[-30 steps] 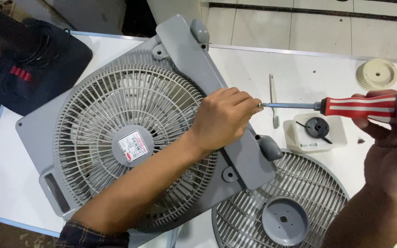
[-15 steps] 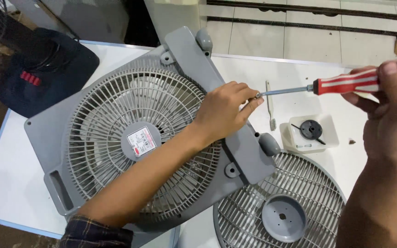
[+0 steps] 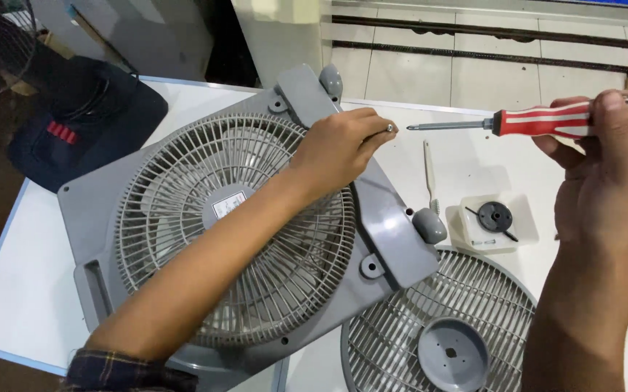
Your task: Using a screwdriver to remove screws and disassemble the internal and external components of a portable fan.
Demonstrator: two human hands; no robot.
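Since the earlier frames, the right hand (image 3: 604, 181) has lifted the red-and-white striped screwdriver (image 3: 539, 120) higher, and its metal tip now stands just clear of the left fingertips instead of meeting them.

Left hand (image 3: 339, 149): closed in a pinch, thumb and forefinger gripping a small silver screw (image 3: 389, 128) above the upper right edge of the grey square plastic box-fan housing (image 3: 256, 239). The left forearm lies across the housing's round rear grille.

Right hand: wrapped around the screwdriver handle, shaft held roughly level and pointing left toward the screw. Tip and screw are near one another but apart.

Housing: lies flat on the white table (image 3: 23, 305), turned cornerwise, with rounded grey feet visible at its upper and right corners.

Other items noted: a detached round grey fan grille (image 3: 430, 327) with a solid centre disc, partly tucked under the housing's lower right corner; a small white tray (image 3: 495, 221) holding a black round knob, just right of the housing; a thin white rod (image 3: 429, 170) lying beside the tray; a dark bag (image 3: 82, 120) at the table's upper left.
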